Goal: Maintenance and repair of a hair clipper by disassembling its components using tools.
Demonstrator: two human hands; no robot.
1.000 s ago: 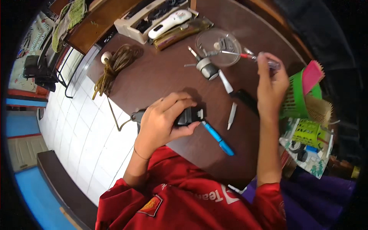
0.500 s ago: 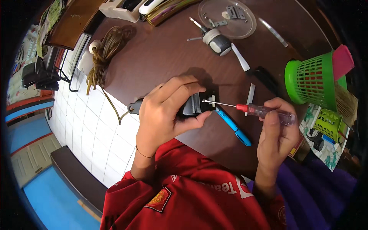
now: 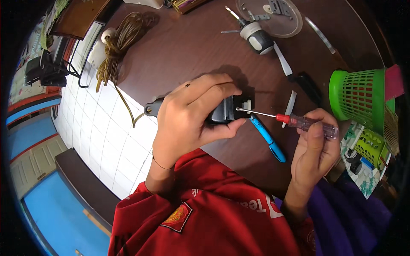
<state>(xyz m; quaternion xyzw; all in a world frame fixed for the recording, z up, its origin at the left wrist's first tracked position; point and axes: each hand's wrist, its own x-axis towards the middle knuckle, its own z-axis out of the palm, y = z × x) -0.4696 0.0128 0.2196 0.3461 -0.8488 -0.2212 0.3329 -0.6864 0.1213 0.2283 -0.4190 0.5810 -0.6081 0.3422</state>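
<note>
Nearest are the two hands; the left hand (image 3: pixel 188 113) has its fingers and thumb closed around the black device (image 3: pixel 220 113), which is near the left edge of the desk (image 3: pixel 183 55), its looped end pointing toward the white floor tiles (image 3: pixel 102 128); the right hand (image 3: pixel 315 149) has its fingers bent around the clear handle of the red-collared screwdriver (image 3: pixel 305 123), with the thumb laid on it; the step in hand seems to be screwdriver work at the device's right end, where the tip is placed, but whether it sits in a screw head I cannot tell; the next move, in my judgement, calls for a firm left hold and a shaft kept straight; the blue pen (image 3: pixel 269 140) lies close below this shaft and the white slim piece (image 3: pixel 289 109) just beside the collar, so sideways room looks small; farther are the stubby screwdriver (image 3: pixel 259 40) and the clear dish (image 3: pixel 287 35) with metal parts (image 3: pixel 279 7); the green basket (image 3: pixel 361 98) limits the right side; the widest room for moving seems to be ahead of the left hand, between the coiled brown cord (image 3: pixel 121 45) and the stubby screwdriver
</note>
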